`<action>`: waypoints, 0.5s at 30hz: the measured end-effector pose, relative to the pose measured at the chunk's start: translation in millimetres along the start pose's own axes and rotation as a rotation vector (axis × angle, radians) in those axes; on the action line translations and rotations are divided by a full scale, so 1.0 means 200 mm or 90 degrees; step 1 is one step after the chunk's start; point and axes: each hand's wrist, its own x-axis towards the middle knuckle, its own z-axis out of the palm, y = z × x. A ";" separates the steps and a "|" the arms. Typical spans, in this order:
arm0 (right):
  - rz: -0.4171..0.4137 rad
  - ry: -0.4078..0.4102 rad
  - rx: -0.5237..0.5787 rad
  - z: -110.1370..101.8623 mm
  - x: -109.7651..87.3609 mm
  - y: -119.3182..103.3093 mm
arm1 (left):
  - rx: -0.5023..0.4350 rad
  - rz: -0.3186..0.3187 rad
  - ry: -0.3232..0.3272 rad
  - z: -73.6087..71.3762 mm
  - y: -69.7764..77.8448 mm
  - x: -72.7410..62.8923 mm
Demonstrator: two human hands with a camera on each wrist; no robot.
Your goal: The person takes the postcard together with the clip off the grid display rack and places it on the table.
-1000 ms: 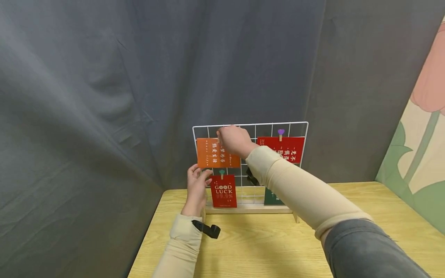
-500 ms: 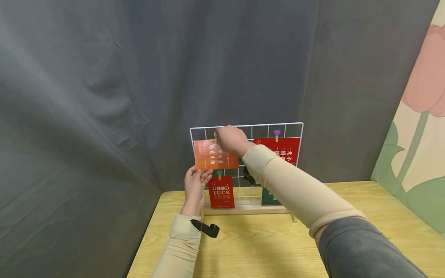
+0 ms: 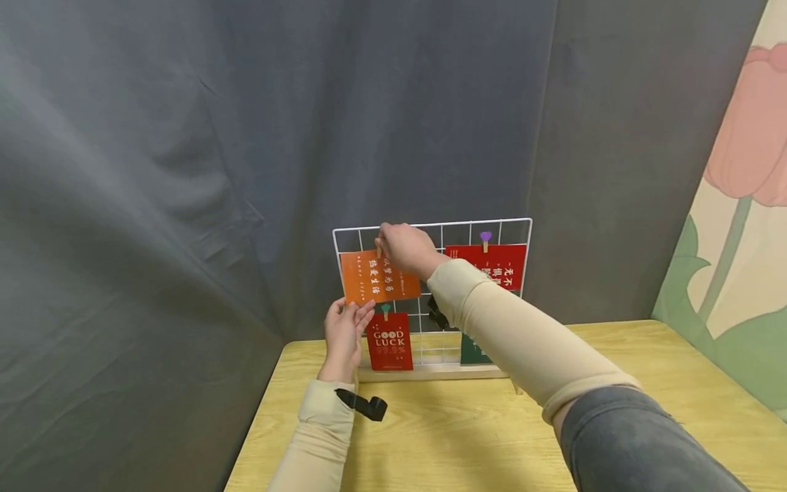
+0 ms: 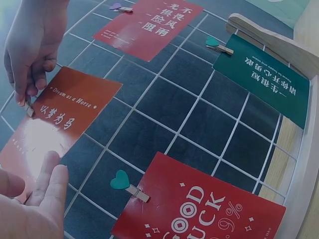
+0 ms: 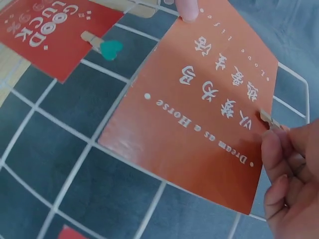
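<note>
Orange and glossy, the card [image 3: 376, 280] seems light, bendy, best held by its edges; right hand [image 3: 406, 244] pinches the peg [image 5: 269, 120], left hand [image 3: 344, 335], fingers straight, touches the card's left.

Head view: your right hand [image 3: 407, 247] hides the upper right corner of the orange card [image 3: 369, 280] and most of the clothespin [image 5: 269, 120] in its fingers. Your right sleeve [image 3: 529, 333] covers part of the upper red card [image 3: 504, 261] and much of the green card [image 3: 472, 350]; the finest print is too small to read. Left wrist view: the picture's edge crops your left hand [image 4: 37, 211] and the GOOD LUCK card [image 4: 209, 191]; glare washes out lettering on the orange card. Right wrist view: your left hand shows only fingertips, and a red patch [image 5: 71, 233] is too cropped to identify.
</note>
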 end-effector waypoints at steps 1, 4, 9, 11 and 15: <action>0.006 0.003 0.005 0.01 0.00 0.00 | 0.001 -0.008 -0.001 0.00 0.00 0.00; 0.011 0.015 0.030 0.03 -0.01 0.01 | -0.003 -0.027 0.005 -0.01 -0.02 0.00; -0.008 0.052 0.078 0.03 -0.02 0.02 | -0.020 -0.031 0.009 -0.01 -0.03 0.01; -0.012 0.063 0.086 0.02 -0.02 0.02 | -0.020 -0.028 0.000 -0.01 -0.02 0.01; -0.013 0.062 0.086 0.00 -0.03 0.02 | -0.014 -0.029 -0.014 -0.02 -0.02 0.01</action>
